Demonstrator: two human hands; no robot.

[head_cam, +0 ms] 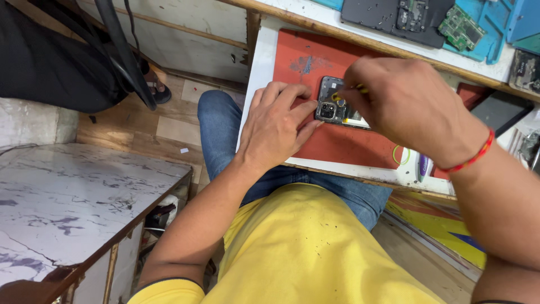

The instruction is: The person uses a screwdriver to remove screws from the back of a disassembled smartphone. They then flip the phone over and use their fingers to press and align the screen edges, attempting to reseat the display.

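**Opened phone held down on a red mat, tool working at its camera end**

To the left stands a low table with a veined marble-look top [84, 208], hard and glossy. Farther right, the left hand [275, 126] lies flat on the red work mat [332, 146], fingers close together, fingertips pressing the left edge of an opened smartphone [334, 104]. The phone lies back-off, near the mat's middle. It looks light, thin and rigid, with exposed camera lenses and circuitry that are likely fragile; its bare frame edges seem the safest grip. The right hand [410, 107] covers its right part, fingers pinched narrowly around a slim yellow-handled tool [339, 95]. The mat looks soft, matte and grippy.
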